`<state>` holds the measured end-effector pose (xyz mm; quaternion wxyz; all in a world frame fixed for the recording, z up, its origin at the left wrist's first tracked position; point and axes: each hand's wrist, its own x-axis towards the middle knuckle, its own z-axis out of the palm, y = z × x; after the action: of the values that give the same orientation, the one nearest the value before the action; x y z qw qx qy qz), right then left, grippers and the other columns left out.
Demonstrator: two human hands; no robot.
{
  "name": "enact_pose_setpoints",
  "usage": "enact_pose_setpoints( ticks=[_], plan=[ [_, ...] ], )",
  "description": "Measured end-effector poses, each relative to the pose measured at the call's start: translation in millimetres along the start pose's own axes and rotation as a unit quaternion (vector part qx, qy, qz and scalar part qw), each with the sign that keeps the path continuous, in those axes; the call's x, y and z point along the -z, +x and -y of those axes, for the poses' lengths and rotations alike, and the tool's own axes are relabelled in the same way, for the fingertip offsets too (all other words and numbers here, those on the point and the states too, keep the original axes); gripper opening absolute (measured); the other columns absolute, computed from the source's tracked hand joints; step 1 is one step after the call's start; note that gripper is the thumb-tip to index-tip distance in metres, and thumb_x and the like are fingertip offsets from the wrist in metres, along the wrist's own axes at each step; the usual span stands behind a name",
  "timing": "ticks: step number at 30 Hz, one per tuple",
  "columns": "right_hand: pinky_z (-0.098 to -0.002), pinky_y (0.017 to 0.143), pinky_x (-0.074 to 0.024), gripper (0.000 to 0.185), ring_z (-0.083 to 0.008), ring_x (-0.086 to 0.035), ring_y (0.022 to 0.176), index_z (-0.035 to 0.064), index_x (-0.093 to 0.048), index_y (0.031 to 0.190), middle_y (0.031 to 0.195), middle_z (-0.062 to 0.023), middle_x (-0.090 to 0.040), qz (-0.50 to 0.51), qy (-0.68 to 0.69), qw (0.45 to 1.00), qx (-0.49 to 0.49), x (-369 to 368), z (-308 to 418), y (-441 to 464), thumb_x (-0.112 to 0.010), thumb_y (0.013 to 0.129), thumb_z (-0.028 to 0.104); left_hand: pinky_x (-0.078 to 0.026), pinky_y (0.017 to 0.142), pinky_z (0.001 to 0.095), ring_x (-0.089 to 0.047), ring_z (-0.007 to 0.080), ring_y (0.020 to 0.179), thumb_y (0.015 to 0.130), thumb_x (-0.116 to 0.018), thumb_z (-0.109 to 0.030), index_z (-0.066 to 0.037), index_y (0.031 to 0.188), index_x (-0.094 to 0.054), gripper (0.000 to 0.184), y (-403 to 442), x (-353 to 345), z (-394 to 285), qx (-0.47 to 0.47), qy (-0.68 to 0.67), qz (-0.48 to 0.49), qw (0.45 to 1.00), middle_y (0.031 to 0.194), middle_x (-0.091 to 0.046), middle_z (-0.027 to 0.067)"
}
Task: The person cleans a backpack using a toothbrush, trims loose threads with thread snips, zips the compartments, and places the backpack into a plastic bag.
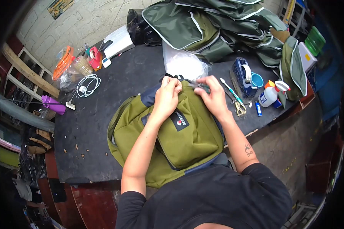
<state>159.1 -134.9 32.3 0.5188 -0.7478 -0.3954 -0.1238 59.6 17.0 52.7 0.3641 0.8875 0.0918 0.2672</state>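
An olive-green backpack (191, 141) with navy panels and a black label patch lies on the table against my body. My left hand (167, 94) is closed, its fingers pinching the backpack's far edge near a black strap loop (173, 76). Just to its right, my right hand (213, 96) grips small thread snips (203, 87) with a dark green handle. Their grey blades point left toward the pinched edge, blurred by motion. Whether they touch the fabric I cannot tell.
Dark green bags with white piping (218, 26) are heaped at the back. On the right are a tape dispenser (244, 78), scissors (239, 108), a toothbrush (229, 88) and a spray bottle (269, 95). A coiled white cable (88, 84) and a purple bottle (53, 105) sit left.
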Motion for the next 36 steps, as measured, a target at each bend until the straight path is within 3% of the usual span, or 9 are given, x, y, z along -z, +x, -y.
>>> enact_pose_setpoints(
  ticks=[13, 16, 20, 22, 24, 26, 29, 33, 36],
  plan=[
    [-0.0366, 0.067, -0.0473, 0.013, -0.0278, -0.060, 0.074, 0.0065, -0.063, 0.083, 0.080, -0.0047, -0.059, 0.024, -0.141, 0.986, 0.087, 2, 20, -13, -0.070, 0.074, 0.013, -0.044, 0.071, 0.0311, -0.056, 0.0237, 0.077, 0.088, -0.053, -0.004, 0.000, 0.088, -0.052, 0.004, -4, -9, -2, -0.003, -0.018, -0.036, 0.999, 0.085, -0.048, 0.0108],
    [-0.0365, 0.068, -0.0477, 0.015, -0.0273, -0.061, 0.077, 0.0055, -0.064, 0.084, 0.080, -0.0052, -0.059, 0.018, -0.051, 0.999, -0.007, -2, 15, -12, -0.071, 0.073, 0.012, -0.044, 0.067, 0.0301, -0.056, 0.0200, 0.075, 0.088, -0.053, -0.005, 0.000, 0.088, -0.052, 0.005, -5, -9, -1, 0.002, -0.032, -0.039, 0.999, 0.085, -0.048, 0.0099],
    [-0.0365, 0.070, -0.0482, 0.017, -0.0275, -0.062, 0.082, 0.0050, -0.064, 0.089, 0.086, -0.0067, -0.059, -0.004, 0.102, 0.995, -0.021, -3, 19, 3, -0.070, 0.073, 0.008, -0.044, 0.061, 0.0278, -0.056, 0.0142, 0.067, 0.089, -0.052, -0.005, 0.000, 0.087, -0.051, 0.006, -5, -19, 8, 0.013, -0.051, -0.040, 0.998, 0.082, -0.050, 0.0075],
    [-0.0362, 0.070, -0.0483, 0.019, -0.0275, -0.061, 0.083, 0.0047, -0.064, 0.090, 0.088, -0.0072, -0.059, 0.026, 0.050, 0.998, -0.018, -6, 5, 8, -0.070, 0.072, 0.007, -0.043, 0.058, 0.0269, -0.056, 0.0122, 0.063, 0.090, -0.052, -0.005, 0.000, 0.086, -0.051, 0.007, -6, -28, 17, 0.018, -0.057, -0.039, 0.997, 0.081, -0.051, 0.0065],
    [-0.0356, 0.071, -0.0485, 0.024, -0.0275, -0.061, 0.084, 0.0041, -0.064, 0.094, 0.093, -0.0082, -0.059, 0.088, -0.050, 0.995, -0.010, -12, -13, 11, -0.069, 0.071, 0.005, -0.043, 0.054, 0.0252, -0.054, 0.0102, 0.057, 0.091, -0.052, -0.006, 0.000, 0.084, -0.052, 0.010, -6, -37, 25, 0.045, -0.074, -0.080, 0.993, 0.077, -0.053, 0.0048],
    [-0.0354, 0.071, -0.0484, 0.023, -0.0279, -0.061, 0.084, 0.0038, -0.064, 0.094, 0.093, -0.0086, -0.059, 0.102, -0.050, 0.993, -0.008, -18, -28, 14, -0.068, 0.072, 0.006, -0.042, 0.052, 0.0243, -0.053, 0.0093, 0.053, 0.092, -0.051, -0.006, 0.000, 0.082, -0.052, 0.011, -5, -34, 18, 0.058, -0.082, -0.101, 0.990, 0.076, -0.055, 0.0039],
    [-0.0350, 0.071, -0.0480, 0.022, -0.0286, -0.061, 0.084, 0.0032, -0.063, 0.094, 0.093, -0.0095, -0.058, 0.134, -0.047, 0.990, -0.003, -21, -35, 20, -0.065, 0.073, 0.007, -0.043, 0.049, 0.0236, -0.052, 0.0084, 0.051, 0.092, -0.053, -0.008, -0.001, 0.084, -0.055, 0.010, -6, -24, 5, 0.158, -0.179, -0.075, 0.968, 0.072, -0.057, 0.0027],
    [-0.0285, 0.074, -0.0439, 0.013, -0.0189, -0.057, 0.080, -0.0010, -0.060, 0.085, 0.084, -0.0069, -0.057, 0.161, 0.018, 0.987, 0.019, -19, -38, 29, -0.061, 0.077, 0.010, -0.044, 0.050, 0.0240, -0.053, 0.0085, 0.051, 0.090, -0.056, -0.010, -0.001, 0.085, -0.058, 0.010, -4, -25, 5, 0.162, -0.199, -0.059, 0.965, 0.071, -0.060, 0.0028],
    [-0.0282, 0.067, -0.0430, 0.015, -0.0113, -0.052, 0.074, 0.0003, -0.058, 0.086, 0.078, -0.0028, -0.054, 0.200, 0.174, 0.960, -0.091, -21, -43, 35, -0.055, 0.084, 0.015, -0.044, 0.049, 0.0241, -0.054, 0.0080, 0.053, 0.089, -0.058, -0.010, 0.000, 0.086, -0.060, 0.010, -5, -22, 1, 0.145, -0.165, -0.018, 0.975, 0.069, -0.061, 0.0027]
  ],
)
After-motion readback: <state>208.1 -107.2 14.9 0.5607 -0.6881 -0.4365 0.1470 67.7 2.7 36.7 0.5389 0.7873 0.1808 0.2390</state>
